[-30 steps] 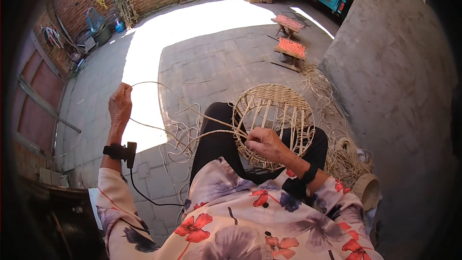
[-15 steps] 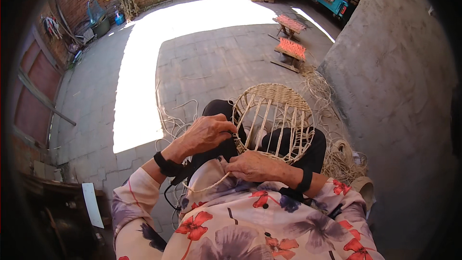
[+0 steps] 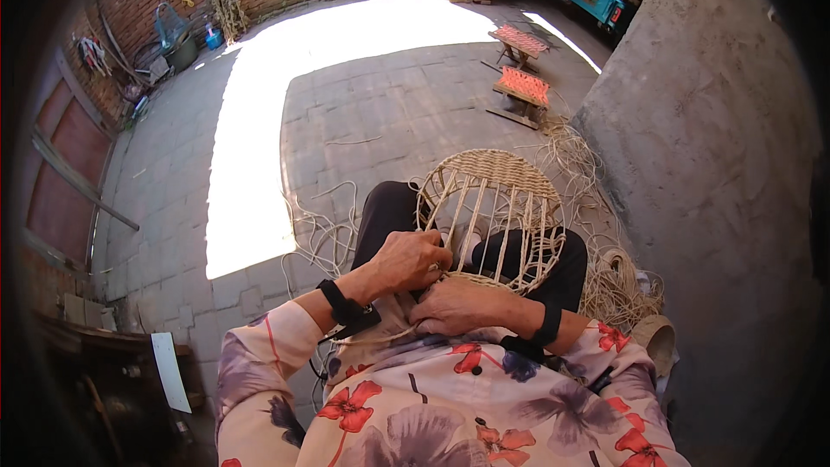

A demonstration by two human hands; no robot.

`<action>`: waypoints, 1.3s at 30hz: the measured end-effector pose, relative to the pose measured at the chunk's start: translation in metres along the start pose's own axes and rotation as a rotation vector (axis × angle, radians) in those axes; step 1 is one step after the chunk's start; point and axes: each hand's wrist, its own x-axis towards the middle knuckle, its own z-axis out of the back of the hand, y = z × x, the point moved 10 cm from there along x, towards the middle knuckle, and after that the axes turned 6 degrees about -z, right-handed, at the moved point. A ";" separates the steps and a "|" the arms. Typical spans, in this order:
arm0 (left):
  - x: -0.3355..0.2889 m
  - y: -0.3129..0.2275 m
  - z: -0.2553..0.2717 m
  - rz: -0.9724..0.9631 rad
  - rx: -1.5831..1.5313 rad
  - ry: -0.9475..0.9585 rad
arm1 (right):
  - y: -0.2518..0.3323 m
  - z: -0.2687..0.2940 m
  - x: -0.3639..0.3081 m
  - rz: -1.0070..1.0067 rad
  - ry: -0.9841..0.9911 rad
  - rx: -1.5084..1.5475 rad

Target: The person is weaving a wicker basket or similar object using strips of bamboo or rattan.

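A round, partly woven frame of pale cord point(image 3: 497, 169) rests on my lap. Its far end is closely woven, while straight strands cross the open middle. At its near left rim is my left hand point(image 3: 405, 261), closed, the fingers curled in; what they pinch is hidden. Just below and to the right, my right hand point(image 3: 462, 304) is closed beside the near rim. A length of pale cord point(image 3: 376, 342) leads out from under it to the left across the flowered shirt. Both wrists wear black bands.
Tangled cord point(image 3: 609, 290) lies on the ground to the right, by a rough wall point(image 3: 709, 173). More loose strands point(image 3: 320, 229) lie left of my knee. Two low stools with red woven seats point(image 3: 522, 86) stand ahead. A dark table point(image 3: 104, 380) is at lower left.
My left hand has moved right and down, nearer my right hand at the frame's rim. The right hand has shifted slightly, its fingers lower. The frame has stayed in place.
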 end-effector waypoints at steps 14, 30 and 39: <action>-0.001 -0.014 0.002 -0.081 0.281 -0.250 | -0.108 0.068 -0.048 -0.417 -0.760 0.338; -0.006 0.000 0.008 0.077 0.228 -0.327 | -0.104 0.056 -0.021 -0.411 -0.494 0.158; -0.014 0.012 0.001 0.121 -0.304 -0.176 | -0.085 0.062 -0.035 -0.378 -0.643 0.240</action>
